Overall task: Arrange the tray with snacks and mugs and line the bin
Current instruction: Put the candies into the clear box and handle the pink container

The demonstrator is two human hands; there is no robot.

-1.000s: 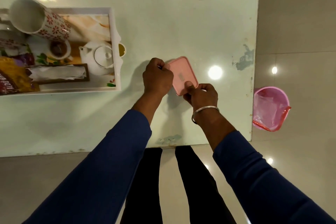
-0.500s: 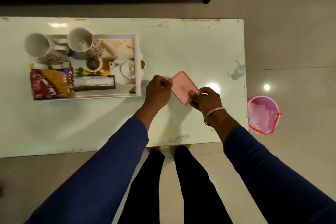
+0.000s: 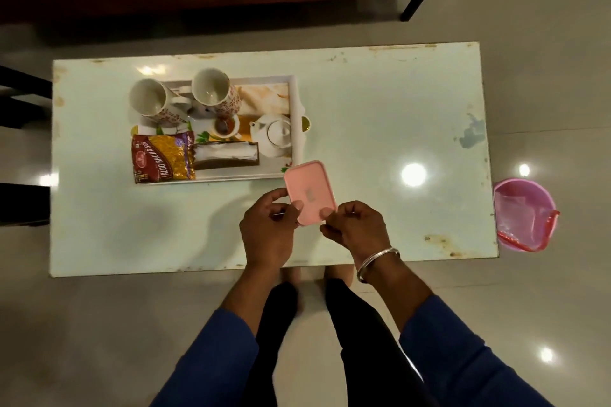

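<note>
both hands are holding a pink lid [image 3: 310, 192] above the table [image 3: 380, 102]: left hand [image 3: 268, 231] is pinching its near-left edge, right hand [image 3: 355, 225] is pinching its near corner. lid's far end is overlapping the tray [image 3: 294, 99] corner in view; contact cannot be told. tray is sitting on the table's left half, carrying two mugs [image 3: 211, 91], a white teapot [image 3: 274, 135], a snack packet [image 3: 162, 158] and a napkin holder [image 3: 226, 155]. pink bin [image 3: 525, 215] is standing on the floor past the table's right end, bag lying inside it.
</note>
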